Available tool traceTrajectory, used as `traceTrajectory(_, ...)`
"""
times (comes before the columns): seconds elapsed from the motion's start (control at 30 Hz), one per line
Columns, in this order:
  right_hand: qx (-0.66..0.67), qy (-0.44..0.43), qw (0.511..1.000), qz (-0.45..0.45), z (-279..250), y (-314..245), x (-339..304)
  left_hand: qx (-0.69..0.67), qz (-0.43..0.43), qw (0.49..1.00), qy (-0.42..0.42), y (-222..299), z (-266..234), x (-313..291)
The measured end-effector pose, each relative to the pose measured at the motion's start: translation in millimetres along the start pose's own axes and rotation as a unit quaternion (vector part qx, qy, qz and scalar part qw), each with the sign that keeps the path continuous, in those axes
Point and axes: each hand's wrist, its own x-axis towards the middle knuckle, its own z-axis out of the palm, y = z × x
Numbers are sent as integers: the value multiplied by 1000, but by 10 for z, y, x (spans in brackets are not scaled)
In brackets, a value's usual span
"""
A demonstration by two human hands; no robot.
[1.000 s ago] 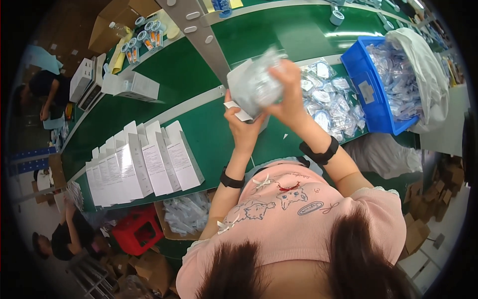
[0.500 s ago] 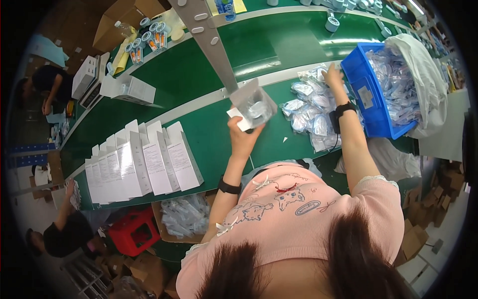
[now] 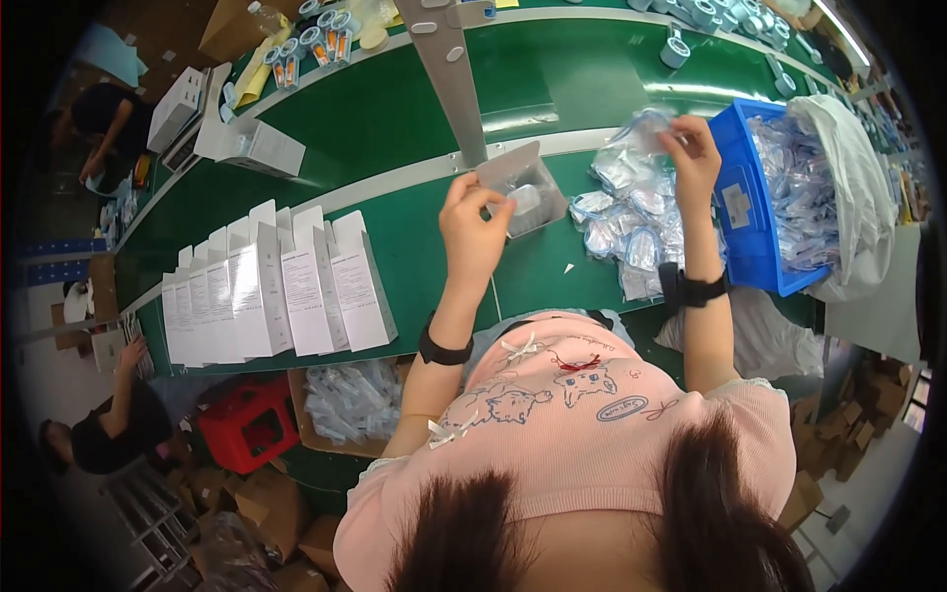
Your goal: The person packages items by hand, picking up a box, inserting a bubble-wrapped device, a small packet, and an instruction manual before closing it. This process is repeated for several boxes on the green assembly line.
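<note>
An open white carton [image 3: 513, 164] stands on the green table in front of me, its flap raised and a clear-wrapped item [image 3: 533, 205] visible inside. My left hand [image 3: 475, 225] is at its near left edge, thumb and forefinger curled together on the rim. My right hand [image 3: 694, 156] pinches a clear plastic bag [image 3: 631, 156] by its right end, just above the pile. What the bag contains is hard to make out. Beneath it lie several similar clear bags [image 3: 639, 247] with pale blue and white contents.
Several white cartons [image 3: 261, 286] stand in a row at left. A blue bin [image 3: 733, 197] full of bagged items is at right, with a white sack [image 3: 853, 187] over its far side. A metal post [image 3: 449, 79] rises behind the carton. Co-workers [image 3: 123, 424] are at left.
The carton has come down from my left hand onto the table, and that hand now grips its rim. My right hand has lifted a bag from the pile.
</note>
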Motion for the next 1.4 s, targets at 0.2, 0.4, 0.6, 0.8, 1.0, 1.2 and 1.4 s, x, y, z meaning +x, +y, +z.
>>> traceTrajectory(0.2, -10, -302, 927, -223, 713, -516, -324, 46, 8, 999, 22, -52, -12, 192)
traceTrajectory(0.4, -212, -486, 794, -296, 886, -375, -382, -23, -24, 999, 18, -12, 14, 161)
traceTrajectory(0.6, -281, -431, 786, -344, 946, -467, -474, -72, -27, 997, 16, -152, 15, 113)
traceTrajectory(0.8, -365, -488, 757, -237, 869, -645, -497, -131, -8, 990, 42, -176, 85, 106)
traceTrajectory(1.0, -397, -528, 708, -249, 870, -629, -471, -111, -6, 993, 34, -158, 107, 118)
traceTrajectory(1.2, -298, -494, 776, -257, 702, -480, -404, -105, -18, 994, 36, -174, 87, 92)
traceTrajectory(1.4, -363, -435, 755, -331, 845, -494, -420, -98, -8, 994, 37, -175, 74, 104)
